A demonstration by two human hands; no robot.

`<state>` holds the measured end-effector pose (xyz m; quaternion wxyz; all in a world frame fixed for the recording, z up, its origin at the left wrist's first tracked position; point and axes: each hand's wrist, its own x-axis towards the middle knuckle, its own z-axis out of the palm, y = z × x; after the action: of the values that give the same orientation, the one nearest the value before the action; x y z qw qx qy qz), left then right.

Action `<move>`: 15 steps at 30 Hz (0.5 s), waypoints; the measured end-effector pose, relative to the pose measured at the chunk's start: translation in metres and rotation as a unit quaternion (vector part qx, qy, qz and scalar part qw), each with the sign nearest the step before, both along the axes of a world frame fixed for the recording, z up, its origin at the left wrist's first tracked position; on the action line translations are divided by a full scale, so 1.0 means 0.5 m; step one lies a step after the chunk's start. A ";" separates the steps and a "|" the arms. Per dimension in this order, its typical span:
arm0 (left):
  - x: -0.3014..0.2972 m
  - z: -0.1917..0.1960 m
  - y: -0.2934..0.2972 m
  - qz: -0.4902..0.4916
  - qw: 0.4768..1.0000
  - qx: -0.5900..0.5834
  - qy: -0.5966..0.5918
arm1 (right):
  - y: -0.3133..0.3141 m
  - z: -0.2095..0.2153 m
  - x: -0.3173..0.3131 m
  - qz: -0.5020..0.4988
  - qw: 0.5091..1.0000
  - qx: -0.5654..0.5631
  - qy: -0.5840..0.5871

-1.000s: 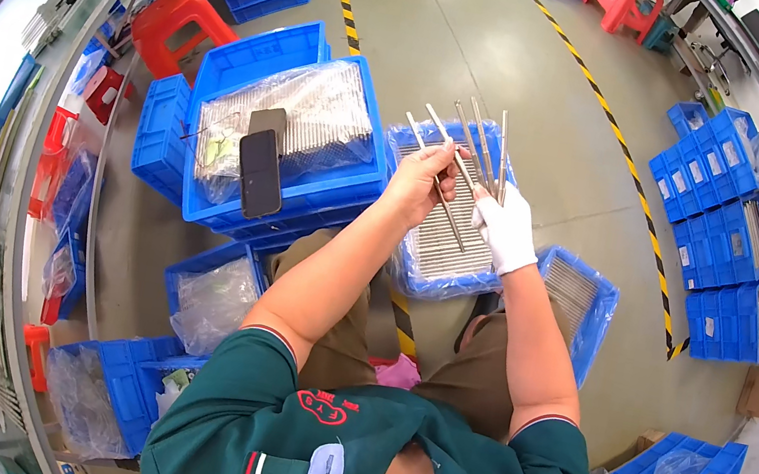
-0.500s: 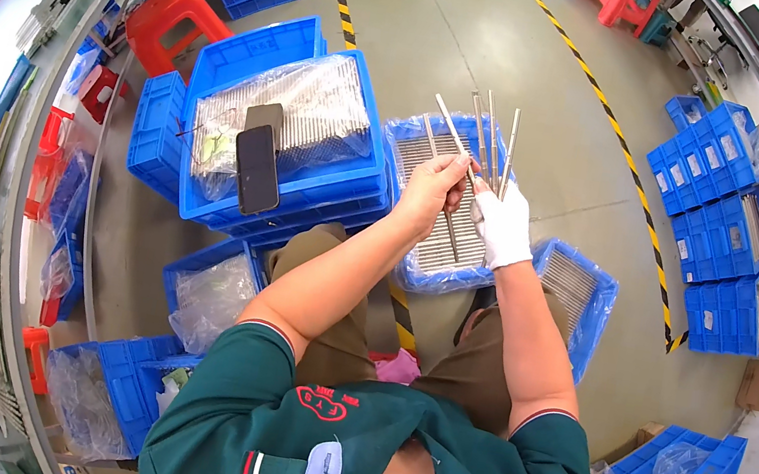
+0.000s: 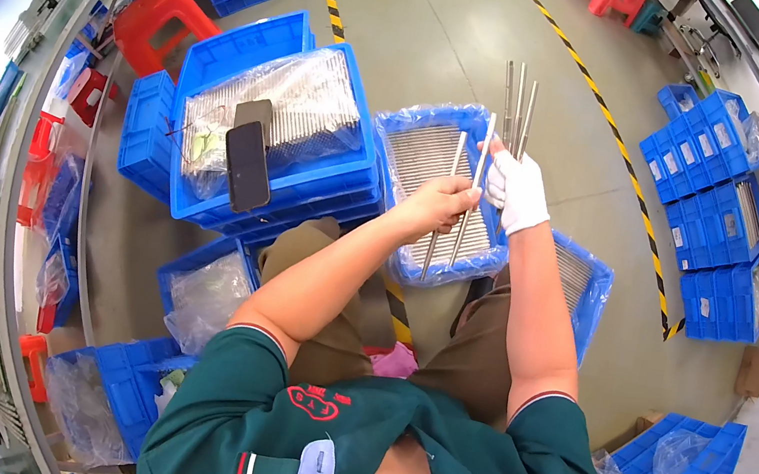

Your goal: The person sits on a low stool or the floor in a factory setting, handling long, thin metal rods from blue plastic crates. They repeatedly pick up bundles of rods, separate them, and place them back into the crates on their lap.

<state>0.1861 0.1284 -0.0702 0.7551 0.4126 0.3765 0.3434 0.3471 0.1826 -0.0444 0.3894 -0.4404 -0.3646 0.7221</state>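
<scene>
Thin metal rods (image 3: 517, 99) stand upright in a bunch, clenched in my gloved right hand (image 3: 517, 190) above the plastic-lined blue crate (image 3: 407, 140) on my lap. My bare left hand (image 3: 432, 208) pinches two more rods (image 3: 459, 200) just beside it. Left of that, a dark phone (image 3: 247, 165) lies on a bagged crate (image 3: 327, 187). A red stool (image 3: 157, 15) stands beyond.

Both forearms reach forward; the bare left hand (image 3: 433, 208) and white-gloved right hand (image 3: 516, 190) meet, fingers curled closed in a grip.
</scene>
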 end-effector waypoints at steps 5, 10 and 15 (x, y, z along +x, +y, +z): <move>0.021 -0.018 -0.019 -0.086 0.995 -0.035 -0.021 | 0.025 -0.040 -0.014 -0.148 0.982 0.071 -0.089; 0.011 0.002 -0.050 -0.118 0.986 -0.096 -0.072 | 0.117 -0.066 0.123 -0.282 0.957 0.054 -0.041; -0.052 -0.003 0.029 -0.046 0.961 -0.079 -0.260 | 0.044 -0.065 0.070 -0.156 0.986 0.048 0.030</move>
<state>0.1600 0.1427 -0.0715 0.8720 0.2652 0.1734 0.3730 0.3820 0.2047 -0.0769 0.5289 -0.4506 -0.3141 0.6470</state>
